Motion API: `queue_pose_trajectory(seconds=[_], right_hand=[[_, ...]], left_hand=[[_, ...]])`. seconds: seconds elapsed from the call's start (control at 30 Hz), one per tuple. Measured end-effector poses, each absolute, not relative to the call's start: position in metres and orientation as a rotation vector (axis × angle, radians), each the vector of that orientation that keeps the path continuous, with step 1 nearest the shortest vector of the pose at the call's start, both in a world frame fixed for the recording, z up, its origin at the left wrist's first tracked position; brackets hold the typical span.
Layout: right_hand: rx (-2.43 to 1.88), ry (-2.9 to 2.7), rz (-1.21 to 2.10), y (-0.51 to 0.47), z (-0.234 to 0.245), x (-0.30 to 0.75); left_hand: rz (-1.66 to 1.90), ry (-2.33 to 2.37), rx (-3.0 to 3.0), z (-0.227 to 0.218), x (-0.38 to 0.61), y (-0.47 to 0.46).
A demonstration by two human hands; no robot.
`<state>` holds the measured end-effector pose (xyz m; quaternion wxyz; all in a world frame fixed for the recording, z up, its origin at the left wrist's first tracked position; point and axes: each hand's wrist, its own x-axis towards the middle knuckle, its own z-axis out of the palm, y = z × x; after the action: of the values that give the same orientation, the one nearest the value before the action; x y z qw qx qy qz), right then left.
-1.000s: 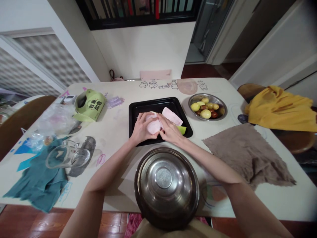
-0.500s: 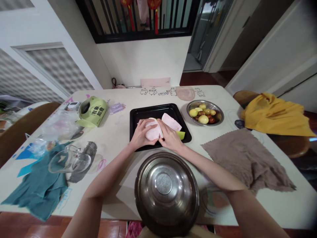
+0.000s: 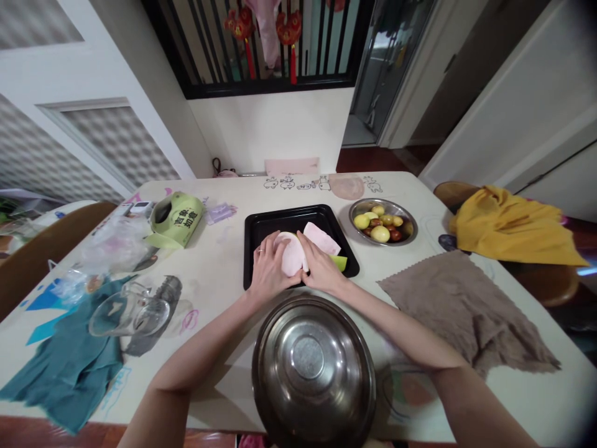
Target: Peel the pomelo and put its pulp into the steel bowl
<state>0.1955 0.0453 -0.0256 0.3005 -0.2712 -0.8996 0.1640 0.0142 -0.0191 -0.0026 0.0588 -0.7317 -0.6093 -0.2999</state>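
A pomelo (image 3: pixel 293 257) with pale pink pith showing sits low over a black tray (image 3: pixel 249 249). My left hand (image 3: pixel 270 264) is closed around its left side, with a ring on one finger. On the other side, my right hand (image 3: pixel 323 264) grips it with fingertips near the top and thumb close to the left thumb. A piece of pomelo peel (image 3: pixel 321 238), pink inner side up, lies behind the right hand in the tray. Beside it is a yellow-green piece of peel (image 3: pixel 339 262). My palms and fingers hide much of the pomelo.
A large round metal bowl (image 3: pixel 308 358) stands between my forearms. Farther right are a steel bowl (image 3: pixel 357 231) of small fruits, a brown cloth (image 3: pixel 461 305) and a yellow cloth (image 3: pixel 513 227). Left are a glass pitcher (image 3: pixel 112 317), a teal cloth (image 3: pixel 79 361) and a green visor (image 3: pixel 180 221).
Both hands stay on the pomelo, which has turned a little, with more of its rounded pink face showing. The camera has tilted up slightly, so the scene sits lower.
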Motion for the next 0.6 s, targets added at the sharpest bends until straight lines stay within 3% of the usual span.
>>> queue_pose_trajectory(seconds=[0.13, 0.6], right_hand=[[-0.691, -2.374, 0.453, 0.045, -0.024, 0.197], [-0.675, -2.388, 0.359, 0.052, -0.031, 0.189]], left_hand=[[-0.835, -1.912, -2.194, -0.007, 0.021, -0.024], [-1.104, -1.698, -2.216, -0.013, 0.010, -0.010]])
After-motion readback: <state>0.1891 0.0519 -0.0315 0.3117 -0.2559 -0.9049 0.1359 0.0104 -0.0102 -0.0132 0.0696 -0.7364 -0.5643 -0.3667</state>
